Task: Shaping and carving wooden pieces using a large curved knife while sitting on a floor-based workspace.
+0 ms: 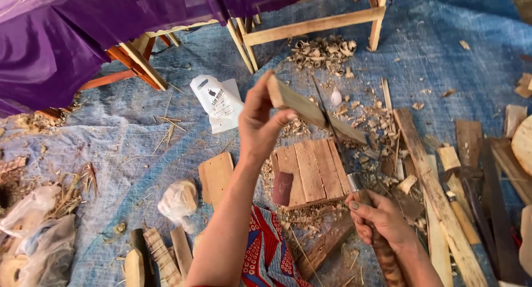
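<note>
In the head view much is cut off. The blade (328, 123) of the knife is thin and dark, seen nearly edge-on, so its shape and its edge are hard to make out; where it meets the wood is a blur. The knife handle (382, 254) is mostly covered by the right hand (382, 217) and runs out of the bottom edge. The left forearm hides part of the patterned cloth (271, 248) below it. The purple sheet (83, 26) covers the top left, with only wooden legs (138, 62) showing under it, and the wooden frame (316, 23) at the top is cropped. At the right edge the planks (438, 204) and other pieces are cut off, and the tools lying among them are too cluttered to tell apart.

The wood piece (310, 110) is a flat, pale brown slat, held up in the air above the small slatted board (310, 173), tilted down to the right. The left hand (260, 123) is closed on its left end, thumb on top and fingers beneath. The right hand is clenched around the knife handle, with the blade rising to cross the slat near its right half.

A dark red sanding block (282, 188) lies on the slatted board's left edge. Shavings (324, 53) are heaped beyond it on the blue tarp (138, 131), and a white bag (219, 101) lies to the left.
</note>
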